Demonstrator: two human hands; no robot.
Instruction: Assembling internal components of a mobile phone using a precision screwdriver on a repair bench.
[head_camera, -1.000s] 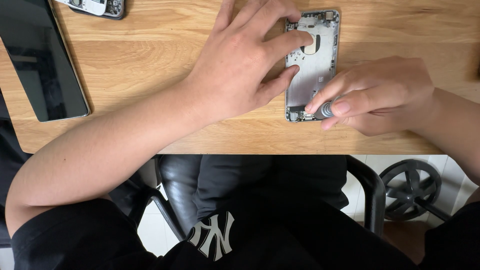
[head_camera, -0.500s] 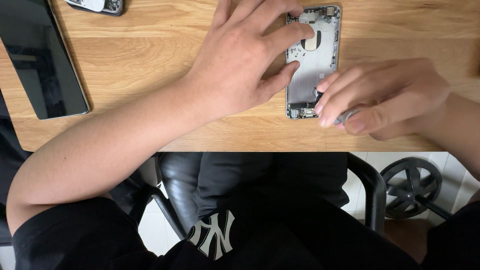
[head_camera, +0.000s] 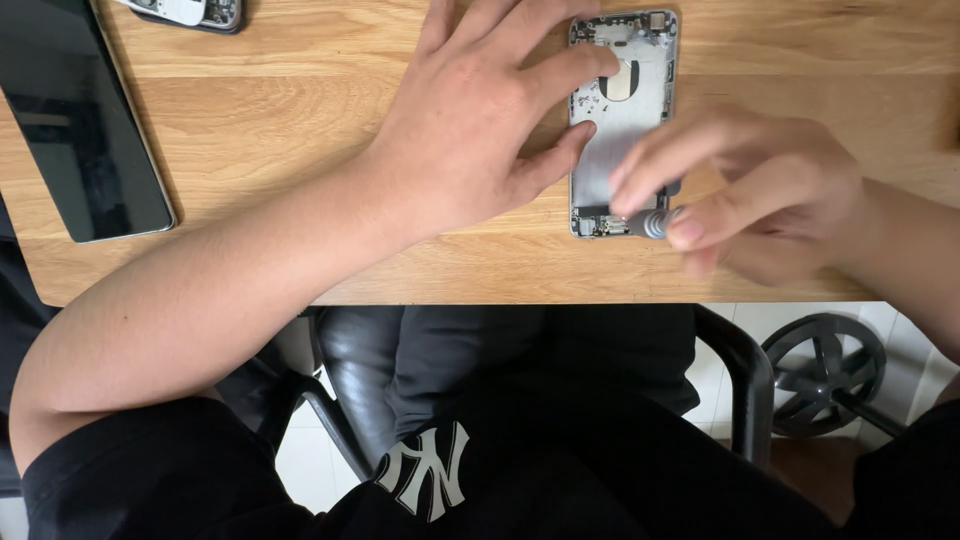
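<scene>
Here, in the head view, your left hand (head_camera: 480, 130) lies flat on the wooden table (head_camera: 300, 130), up at about twelve o'clock. Its fingers are spread open. Two fingertips press on the left edge of the opened phone (head_camera: 625, 120) to keep it from sliding. Your left hand grips nothing; it only pushes down.

The phone sits at about one o'clock, close to the far side of the table. It has no screen on it. You can see the silver inside, a round part near the top and small parts at the bottom end.

Your right hand (head_camera: 760, 195) is at about two o'clock, just beside the bottom end of the phone. It looks blurry. Its fingers are pinched closed around a small screwdriver (head_camera: 655, 222), and the grey handle peeks out between your thumb and fingers. The tip points at the phone's bottom edge, but you cannot see if it touches a screw.

So the phone is already open and mostly bare inside. The small parts at the bottom end are still in place, so that bit looks not done yet.

At ten o'clock lies a dark tablet (head_camera: 85, 120). At eleven o'clock, a second phone (head_camera: 195, 12) pokes in from the edge. Below the table you can see your black chair (head_camera: 735, 370).
</scene>
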